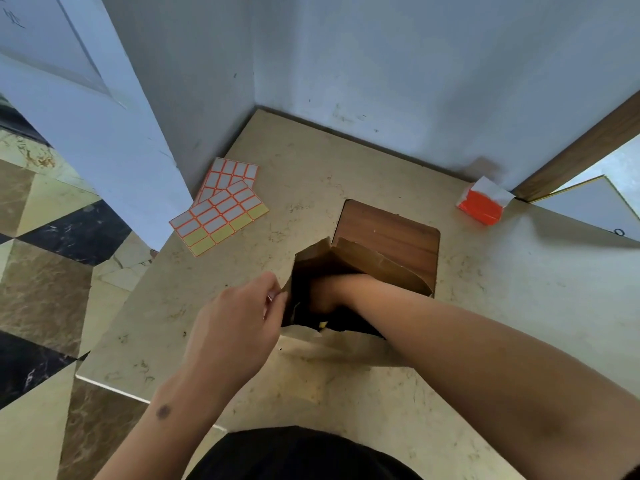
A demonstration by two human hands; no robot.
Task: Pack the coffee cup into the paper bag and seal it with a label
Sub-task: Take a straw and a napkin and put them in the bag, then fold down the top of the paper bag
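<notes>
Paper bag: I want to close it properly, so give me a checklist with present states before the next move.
1. Paper bag mouth held open: ok, the left hand pinches its rim.
2. Cup inside the bag: cannot tell, interior is dark.
3. Right hand out of the bag: not ok, it reaches inside.
4. Label sheets on the table: ok.
5. Bag top folded: not ok.

We see bare forearms and bare hands, no sleeves, rings or watch; a small dark mark (163,411) sits near the left wrist, and a black garment (301,455) covers the torso.
</notes>
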